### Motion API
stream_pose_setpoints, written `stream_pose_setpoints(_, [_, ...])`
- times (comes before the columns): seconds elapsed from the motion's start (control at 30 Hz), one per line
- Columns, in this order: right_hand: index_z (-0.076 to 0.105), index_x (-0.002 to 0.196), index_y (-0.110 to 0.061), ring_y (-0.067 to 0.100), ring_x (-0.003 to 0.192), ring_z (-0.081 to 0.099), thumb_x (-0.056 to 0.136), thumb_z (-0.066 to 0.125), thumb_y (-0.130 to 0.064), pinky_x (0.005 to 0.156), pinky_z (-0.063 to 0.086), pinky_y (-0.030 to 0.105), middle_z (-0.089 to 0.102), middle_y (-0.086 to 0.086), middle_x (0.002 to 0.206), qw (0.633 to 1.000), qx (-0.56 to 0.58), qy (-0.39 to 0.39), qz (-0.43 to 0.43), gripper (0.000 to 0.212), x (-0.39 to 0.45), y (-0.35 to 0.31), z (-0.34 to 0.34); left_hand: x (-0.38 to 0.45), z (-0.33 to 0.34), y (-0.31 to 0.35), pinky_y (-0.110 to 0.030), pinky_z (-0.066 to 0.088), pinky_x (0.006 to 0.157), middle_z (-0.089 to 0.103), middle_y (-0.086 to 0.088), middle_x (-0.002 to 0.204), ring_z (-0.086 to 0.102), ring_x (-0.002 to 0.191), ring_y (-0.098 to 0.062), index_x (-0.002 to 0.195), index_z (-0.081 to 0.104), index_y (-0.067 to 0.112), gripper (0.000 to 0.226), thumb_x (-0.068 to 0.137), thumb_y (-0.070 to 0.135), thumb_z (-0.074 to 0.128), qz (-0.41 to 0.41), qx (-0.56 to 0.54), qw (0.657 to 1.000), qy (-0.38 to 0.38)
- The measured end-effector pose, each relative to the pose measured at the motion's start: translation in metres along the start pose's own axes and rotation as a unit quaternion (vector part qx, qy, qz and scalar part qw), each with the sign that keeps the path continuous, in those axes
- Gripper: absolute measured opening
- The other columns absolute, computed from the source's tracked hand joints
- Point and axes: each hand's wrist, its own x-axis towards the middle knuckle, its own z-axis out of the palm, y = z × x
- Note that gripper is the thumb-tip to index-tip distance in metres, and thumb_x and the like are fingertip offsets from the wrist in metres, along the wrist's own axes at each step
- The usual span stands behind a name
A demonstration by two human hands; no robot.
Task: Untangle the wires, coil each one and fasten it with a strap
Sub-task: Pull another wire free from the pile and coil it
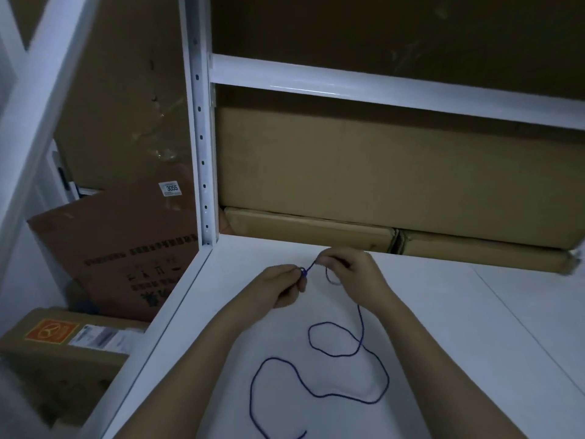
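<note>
A thin blue wire (375, 362) lies in loose loops on the white shelf (459, 327), running up to both hands. My left hand (280, 288) pinches a small blue knot or tight loop at the wire's upper end. My right hand (354, 277) pinches the same wire just to the right of that knot, fingers curled. The wire's lower end curls near the bottom edge of the view. No strap is visible.
Cardboard boxes (380, 175) fill the back of the shelf under a white crossbeam (380, 90). A white perforated upright (202, 153) stands at the shelf's left corner. More boxes (126, 248) lean and lie on the floor to the left.
</note>
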Motion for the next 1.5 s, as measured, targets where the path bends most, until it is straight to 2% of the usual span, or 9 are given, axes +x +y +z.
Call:
stream_pose_setpoints(0.23, [0.063,0.111,-0.029,-0.001,0.058,0.052,0.102,0.038,-0.036,0.058,0.037,0.012,0.057,-0.013,0.064,0.99,-0.058,-0.125,0.023,0.027,-0.014,0.005,0.046,0.018,-0.004,0.016,-0.019,0.047,0.055,0.066,0.001,0.061,0.058,0.056,-0.012,0.081,0.069,0.005,0.044,0.103,0.013,0.032,0.078,-0.242,0.957,0.137])
stream_pose_setpoints(0.47, [0.061,0.114,-0.009,0.025,0.087,0.063,0.104,0.036,-0.027,0.075,0.045,0.034,0.07,0.01,0.1,0.969,-0.177,-0.118,-0.123,0.033,-0.027,-0.007,0.06,0.035,-0.002,-0.004,-0.025,0.046,0.091,0.066,0.0,0.103,0.064,0.091,-0.014,0.104,0.053,0.016,0.03,0.105,0.008,0.024,0.062,0.028,0.983,0.169])
stream_pose_setpoints(0.6, [0.074,0.097,-0.013,0.022,0.073,0.063,0.095,0.05,-0.02,0.066,0.043,0.031,0.073,0.003,0.085,0.957,-0.223,-0.029,-0.185,0.024,-0.024,-0.007,0.04,0.028,-0.012,-0.016,-0.025,0.042,0.076,0.062,-0.006,0.087,0.055,0.076,-0.016,0.091,0.058,0.015,0.031,0.105,0.02,0.031,-0.048,0.07,0.99,0.113])
stream_pose_setpoints(0.7, [0.074,0.082,-0.021,0.019,0.059,0.056,0.086,0.063,-0.017,0.063,0.032,0.026,0.064,-0.003,0.064,0.936,-0.285,0.024,-0.206,0.012,-0.015,-0.003,0.026,0.015,-0.016,-0.021,-0.016,0.037,0.062,0.053,0.011,0.068,0.048,0.063,-0.004,0.073,0.054,0.022,0.036,0.104,0.021,0.035,-0.011,0.262,0.964,0.052])
stream_pose_setpoints(0.83, [0.074,0.084,-0.017,0.019,0.06,0.054,0.085,0.063,-0.014,0.064,0.029,0.024,0.06,-0.001,0.063,0.926,-0.304,0.033,-0.221,0.011,-0.008,0.005,0.019,0.009,-0.019,-0.006,-0.023,0.036,0.063,0.048,0.009,0.056,0.043,0.055,-0.006,0.07,0.062,0.019,0.04,0.103,0.021,0.039,-0.007,0.22,0.975,0.004])
stream_pose_setpoints(0.93, [0.073,0.098,-0.008,0.026,0.08,0.062,0.091,0.058,-0.007,0.072,0.043,0.028,0.069,0.007,0.083,0.954,-0.252,0.008,-0.162,0.016,-0.009,0.011,0.02,0.009,-0.019,0.009,-0.017,0.032,0.054,0.041,0.008,0.05,0.035,0.048,-0.006,0.068,0.061,0.013,0.039,0.102,0.02,0.043,0.022,0.127,0.991,-0.02])
stream_pose_setpoints(1.03, [0.07,0.102,-0.006,0.023,0.093,0.061,0.095,0.054,-0.009,0.074,0.034,0.016,0.07,0.007,0.098,0.976,-0.194,0.01,-0.096,0.018,-0.008,0.014,0.025,0.013,-0.016,0.015,-0.015,0.027,0.051,0.039,0.01,0.048,0.031,0.046,-0.004,0.073,0.06,0.011,0.037,0.103,0.02,0.041,0.039,0.064,0.997,-0.003])
stream_pose_setpoints(1.3, [0.078,0.085,-0.016,0.016,0.076,0.056,0.083,0.073,-0.02,0.068,0.036,0.022,0.071,-0.001,0.073,0.98,-0.159,0.102,-0.063,0.006,0.0,0.002,0.026,0.03,-0.022,0.003,-0.014,0.025,0.046,0.038,0.01,0.048,0.032,0.043,-0.003,0.073,0.055,0.014,0.036,0.103,0.028,0.04,0.025,0.039,0.978,0.202])
stream_pose_setpoints(1.5, [0.072,0.077,-0.013,0.02,0.073,0.063,0.091,0.062,-0.019,0.068,0.048,0.033,0.07,0.0,0.073,0.979,-0.013,0.16,0.129,0.018,0.017,0.0,-0.001,0.042,-0.031,-0.003,-0.02,0.033,0.057,0.045,0.006,0.055,0.041,0.051,-0.005,0.069,0.052,0.014,0.036,0.102,0.025,0.042,0.016,0.055,0.96,0.273])
